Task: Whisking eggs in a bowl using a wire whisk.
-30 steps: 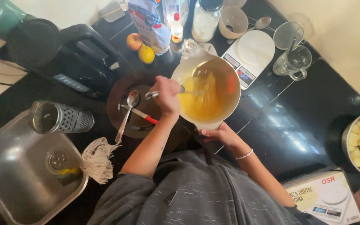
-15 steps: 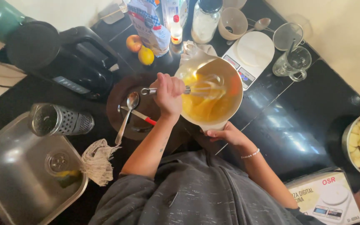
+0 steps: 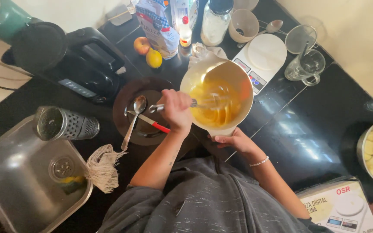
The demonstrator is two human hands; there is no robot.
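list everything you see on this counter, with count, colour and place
cream plastic mixing bowl: 1, holds yellow batter, centre
metal whisk: 1, silver, in the bowl
white kitchen scale: 1, right of the bowl
brown round plate: 1, left of the bowl
steel spoon: 1, on the plate
black appliance: 1, upper left
metal grater: 1, by the sink
steel sink: 1, lower left
lemon: 1, yellow, top
left hand: grip on the whisk
right hand: steadies the bowl

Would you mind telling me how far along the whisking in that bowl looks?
Done: the mix in the bowl is already yellow. In hand: the left hand works a whisk while the right hand steadies the bowl. Left: streaks show, so probably more whisking.
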